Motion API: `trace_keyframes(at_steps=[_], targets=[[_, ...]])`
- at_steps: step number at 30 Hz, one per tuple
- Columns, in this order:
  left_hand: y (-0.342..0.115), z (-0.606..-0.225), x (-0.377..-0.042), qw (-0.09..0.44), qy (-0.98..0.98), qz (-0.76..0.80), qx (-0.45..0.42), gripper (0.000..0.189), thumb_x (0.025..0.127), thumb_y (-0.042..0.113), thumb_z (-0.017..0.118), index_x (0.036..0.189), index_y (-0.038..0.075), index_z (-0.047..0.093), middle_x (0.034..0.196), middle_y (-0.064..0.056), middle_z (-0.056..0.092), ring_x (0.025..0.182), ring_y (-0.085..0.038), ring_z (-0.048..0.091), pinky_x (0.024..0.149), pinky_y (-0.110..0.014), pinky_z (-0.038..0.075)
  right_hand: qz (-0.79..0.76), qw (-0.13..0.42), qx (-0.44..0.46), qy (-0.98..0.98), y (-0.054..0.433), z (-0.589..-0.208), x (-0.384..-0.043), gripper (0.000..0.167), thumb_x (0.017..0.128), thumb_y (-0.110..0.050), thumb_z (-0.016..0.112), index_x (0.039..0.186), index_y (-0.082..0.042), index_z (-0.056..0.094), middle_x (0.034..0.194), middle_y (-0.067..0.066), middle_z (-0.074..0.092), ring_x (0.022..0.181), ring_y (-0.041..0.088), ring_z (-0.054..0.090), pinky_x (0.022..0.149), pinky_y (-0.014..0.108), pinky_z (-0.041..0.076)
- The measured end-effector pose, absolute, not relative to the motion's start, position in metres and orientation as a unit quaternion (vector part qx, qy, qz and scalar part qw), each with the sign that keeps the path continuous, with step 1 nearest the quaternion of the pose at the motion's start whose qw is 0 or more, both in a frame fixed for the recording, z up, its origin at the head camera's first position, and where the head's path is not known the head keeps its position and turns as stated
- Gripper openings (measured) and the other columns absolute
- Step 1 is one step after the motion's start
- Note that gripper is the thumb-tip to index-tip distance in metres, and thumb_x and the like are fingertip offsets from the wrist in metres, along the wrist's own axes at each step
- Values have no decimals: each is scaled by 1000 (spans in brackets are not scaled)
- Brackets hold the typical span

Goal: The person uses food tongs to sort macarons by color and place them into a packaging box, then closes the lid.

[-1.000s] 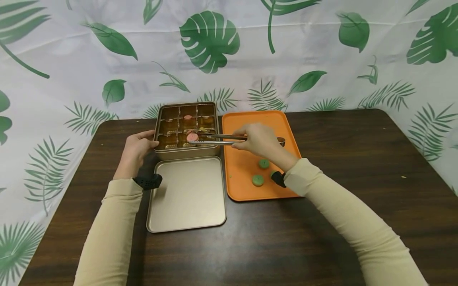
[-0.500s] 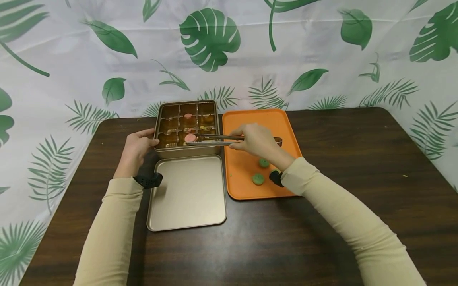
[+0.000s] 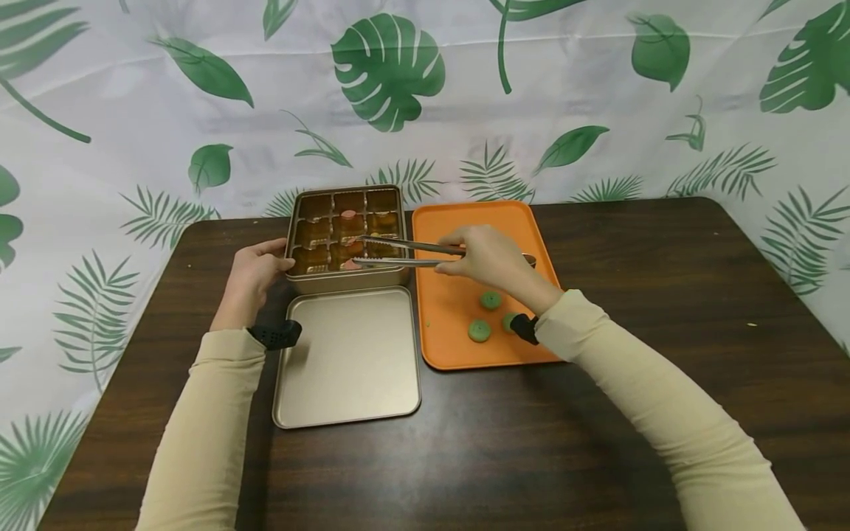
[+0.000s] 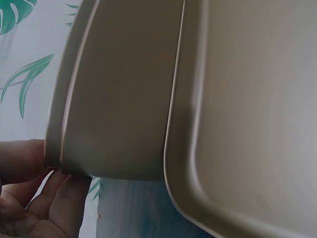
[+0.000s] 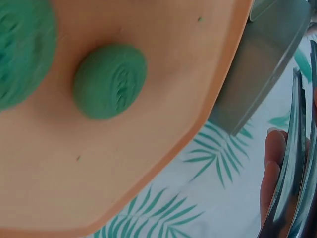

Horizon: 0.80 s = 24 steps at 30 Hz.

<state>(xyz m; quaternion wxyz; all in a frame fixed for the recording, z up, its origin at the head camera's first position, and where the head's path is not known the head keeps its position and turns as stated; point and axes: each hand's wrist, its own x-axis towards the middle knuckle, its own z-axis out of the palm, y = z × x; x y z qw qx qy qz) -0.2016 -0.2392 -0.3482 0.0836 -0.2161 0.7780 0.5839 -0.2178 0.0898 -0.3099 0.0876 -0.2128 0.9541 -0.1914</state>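
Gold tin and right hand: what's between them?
In the head view, metal tongs span from the right hand to the tin, above the orange tray.

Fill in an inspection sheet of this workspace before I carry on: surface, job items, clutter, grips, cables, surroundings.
Surface: dark wood-grain table.
Job items: open metal tin with a compartmented brown insert; two pink discs show inside, the front one partly behind the tongs; flat lid in front of the tin; three embossed green discs on the orange tray, one partly hidden at the right wrist.
Clutter: green crumbs on the tray; yellowish speck on the table.
Left grip: holds the tin's left edge.
Right grip: holds the tongs, tips apart, over the tin.
Cables: nothing seen.
Surroundings: leaf-print backdrop.
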Motion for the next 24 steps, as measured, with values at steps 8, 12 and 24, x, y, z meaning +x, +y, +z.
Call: trace_keyframes(at_steps=[8,12,24], targets=[[-238,-347,-200,84,780,582,-216,55,98,4,46,150,11,32,158,-12,24,141,-26,35,119,-36,32,-203,74,-213,953,120,-308,-218,48,83,-37,74,124,-12,66,119,9,68,84,22,64,66,34,52],[-238,-347,-200,83,780,582,-215,55,98,5,46,150,11,32,157,-13,26,141,-26,36,118,-36,33,-201,62,-208,955,140,-308,-216,46,82,-35,75,122,-14,67,113,8,69,79,20,63,64,34,52],[-239,-349,-200,82,782,581,-208,55,98,5,47,150,10,31,158,-12,22,141,-26,34,119,-37,31,-182,93,-237,950,198,-323,-207,48,82,-34,75,123,-9,66,114,12,68,87,22,64,72,39,55]])
